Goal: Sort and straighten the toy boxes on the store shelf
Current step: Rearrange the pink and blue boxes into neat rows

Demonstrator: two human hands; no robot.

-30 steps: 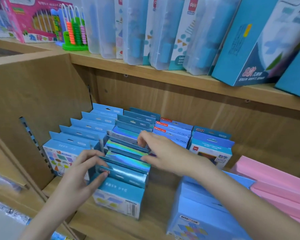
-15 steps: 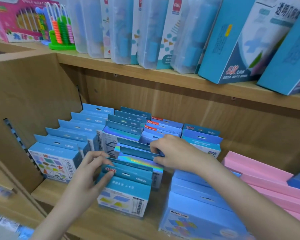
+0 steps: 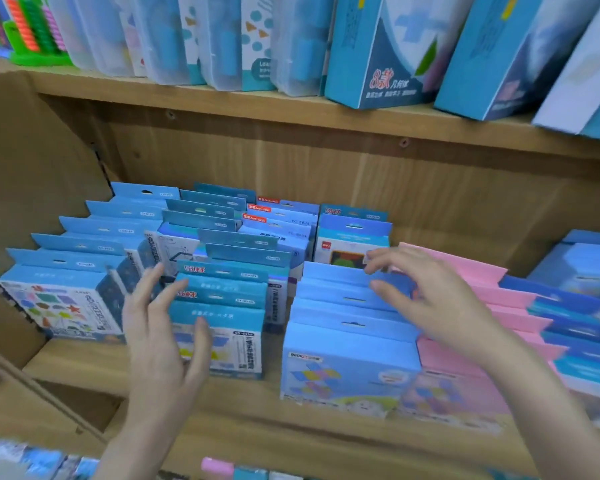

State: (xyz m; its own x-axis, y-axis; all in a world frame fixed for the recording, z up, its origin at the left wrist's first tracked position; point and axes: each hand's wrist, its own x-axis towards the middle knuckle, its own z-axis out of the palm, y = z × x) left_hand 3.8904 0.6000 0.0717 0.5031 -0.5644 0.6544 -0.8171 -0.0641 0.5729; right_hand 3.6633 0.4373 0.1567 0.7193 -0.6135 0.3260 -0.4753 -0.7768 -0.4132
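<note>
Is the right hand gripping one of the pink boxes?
No: the right hand hovers with fingers spread over the light blue boxes, left of the pink boxes.

- Front box (image 3: pixel 219 337) behind the left hand's (image 3: pixel 160 341) thumb: sky blue, with pale blue and yellow squares on a white face.
- Boxes (image 3: pixel 236 252) beyond the left fingertips: teal-blue header cards, shimmering rainbow foil edges.
- Box (image 3: pixel 63 306) left of the left hand: light blue top, white face scattered with many-coloured shapes and a red star.
- Row (image 3: pixel 347 348) under the right hand (image 3: pixel 440 306): plain light blue, pastel squares on the front.
- Boxes (image 3: pixel 492 306) right of the right hand: pink.
- Shelf (image 3: pixel 222 400): tan wood grain.
</note>
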